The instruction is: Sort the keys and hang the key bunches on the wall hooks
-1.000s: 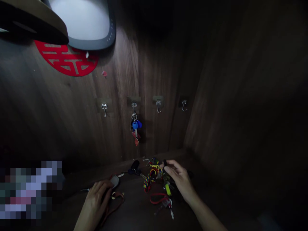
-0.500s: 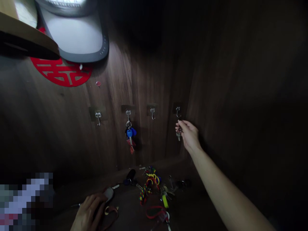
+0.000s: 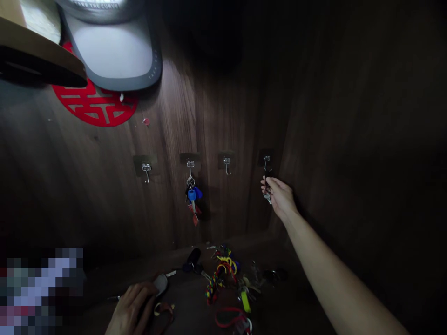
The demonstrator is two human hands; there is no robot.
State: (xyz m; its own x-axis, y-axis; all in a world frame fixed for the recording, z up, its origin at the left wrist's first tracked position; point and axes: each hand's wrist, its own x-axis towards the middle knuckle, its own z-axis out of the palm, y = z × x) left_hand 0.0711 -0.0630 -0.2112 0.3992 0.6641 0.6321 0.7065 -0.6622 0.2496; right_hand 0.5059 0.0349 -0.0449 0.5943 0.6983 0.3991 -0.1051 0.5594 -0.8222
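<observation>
Head camera: above and behind the left hand point(image 3: 132, 304) and right hand point(image 3: 282, 196), facing forward and down
Wooden wall point(image 3: 223, 207): ahead, beyond both hands
Right forearm point(image 3: 324, 267): near, cut by the lower edge

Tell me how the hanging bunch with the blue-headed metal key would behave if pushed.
The hanging bunch would probably swing, since it hangs from a single silver hook. It seems floppy overall: its pieces dangle from round metal rings, so they would likely shift and knock together.
</observation>
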